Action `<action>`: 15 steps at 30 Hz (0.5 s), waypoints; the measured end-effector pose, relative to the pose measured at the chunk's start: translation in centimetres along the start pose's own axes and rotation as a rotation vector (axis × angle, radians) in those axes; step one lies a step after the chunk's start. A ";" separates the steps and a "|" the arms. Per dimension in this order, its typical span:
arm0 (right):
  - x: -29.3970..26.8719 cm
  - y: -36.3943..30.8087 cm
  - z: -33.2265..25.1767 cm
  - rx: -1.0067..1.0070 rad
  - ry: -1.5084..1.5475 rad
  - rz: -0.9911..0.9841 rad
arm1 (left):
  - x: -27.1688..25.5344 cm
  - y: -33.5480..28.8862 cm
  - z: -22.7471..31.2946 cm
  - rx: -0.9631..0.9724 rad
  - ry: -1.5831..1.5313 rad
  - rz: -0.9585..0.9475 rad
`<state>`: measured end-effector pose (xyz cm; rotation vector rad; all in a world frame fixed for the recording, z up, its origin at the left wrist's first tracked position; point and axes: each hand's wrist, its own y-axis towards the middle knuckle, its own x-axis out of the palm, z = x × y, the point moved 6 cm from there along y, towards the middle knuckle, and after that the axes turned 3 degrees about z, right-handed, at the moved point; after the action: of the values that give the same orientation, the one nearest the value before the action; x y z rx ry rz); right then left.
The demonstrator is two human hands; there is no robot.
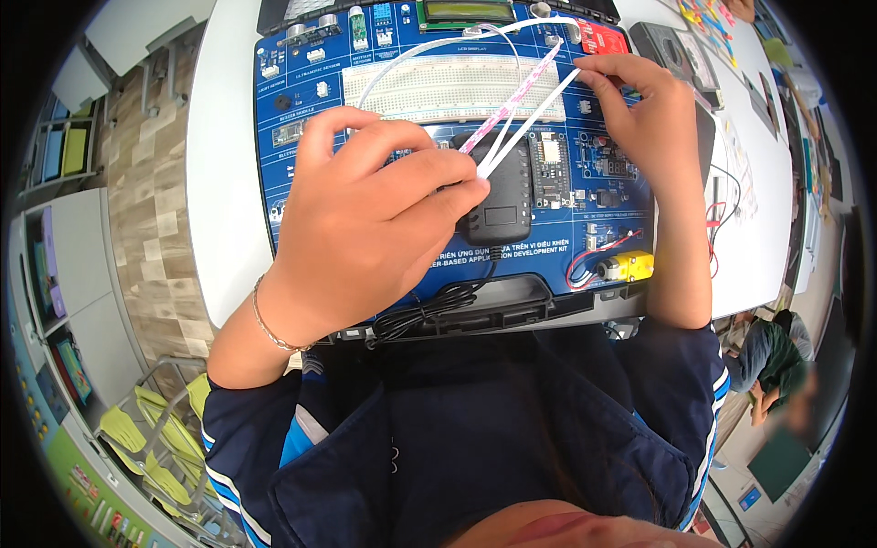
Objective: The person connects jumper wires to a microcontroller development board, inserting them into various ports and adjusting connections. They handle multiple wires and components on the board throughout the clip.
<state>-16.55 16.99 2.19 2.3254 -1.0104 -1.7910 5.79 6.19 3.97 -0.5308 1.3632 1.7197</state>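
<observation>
My left hand is closed, thumb and fingertips pinching a narrow flat white strip above the middle of an electronics kit. A pink-patterned length of what looks like the same strip slants up and right from these fingers. At the upper right, my right hand pinches the white strip near its far end. A pale loop arches from behind my left hand toward the kit's upper right; whether it joins the strip I cannot tell. Below the strip lies a black power adapter on the blue kit board.
The kit carries a white breadboard, a display, a microcontroller board and a yellow motor. A black coiled cable lies at its near edge. A multimeter rests on the white table. Another person is at right.
</observation>
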 end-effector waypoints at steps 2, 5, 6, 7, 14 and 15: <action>-0.1 0.1 0.0 -0.036 0.020 -0.014 | 0.0 0.5 0.3 -0.014 -0.011 -0.041; -0.1 0.4 0.4 -0.034 0.063 -0.072 | 0.2 1.9 0.1 -0.002 -0.050 -0.043; -0.1 0.4 0.5 -0.054 0.073 -0.076 | 0.2 2.7 -0.2 0.018 -0.089 -0.034; -0.1 0.4 0.7 -0.071 0.080 -0.080 | 0.5 3.7 -0.6 0.040 -0.130 -0.025; -0.1 0.6 1.0 -0.115 0.181 -0.068 | 5.9 10.4 -1.8 0.258 0.363 -0.042; -0.2 0.7 1.0 -0.080 0.188 -0.081 | 6.7 10.8 -2.1 0.263 0.392 -0.042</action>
<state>-17.77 16.86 2.29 2.4614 -0.8142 -1.5685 -7.09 6.26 4.37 -0.7655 1.8086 1.4183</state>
